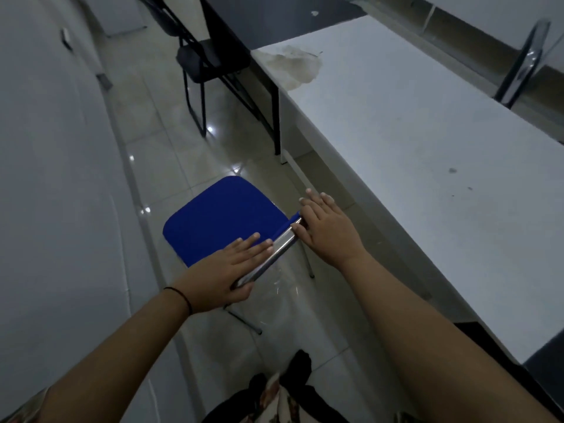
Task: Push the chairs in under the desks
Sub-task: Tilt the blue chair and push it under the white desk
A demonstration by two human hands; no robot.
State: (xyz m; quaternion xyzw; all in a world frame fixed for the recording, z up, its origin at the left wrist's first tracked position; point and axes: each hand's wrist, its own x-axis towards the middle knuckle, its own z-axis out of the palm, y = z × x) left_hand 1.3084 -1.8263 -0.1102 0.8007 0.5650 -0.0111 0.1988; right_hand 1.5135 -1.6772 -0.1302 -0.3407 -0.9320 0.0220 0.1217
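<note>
From the head camera, looking down: a blue chair (218, 216) stands in the aisle on a glossy pale tiled floor (171, 141), its padded seat a rounded square of matte fabric. Across the near edge of the chair runs a shiny chrome tube (274, 250), round and polished, catching reflections. The left hand (225, 270) lies flat across the near end of that tube, fingers straight and reaching onto the blue fabric, thumb tucked under the tube's near side, a thin black band on the wrist. The right hand (325, 228) rests on the far end of the tube, fingers extended and slightly spread, not wrapped round it as far as the view shows. Thin metal chair legs show below the hands.

To the right runs a long white desk (427, 154), smooth and flat-topped, with a brownish stain at its far corner. The chair sits just left of it, out in the aisle, not under it. Farther off, a black folding chair (203, 61) with a slim tubular frame stands beside a dark desk (262, 19). On the left, another white surface (55, 178) fills the edge, blurred.
</note>
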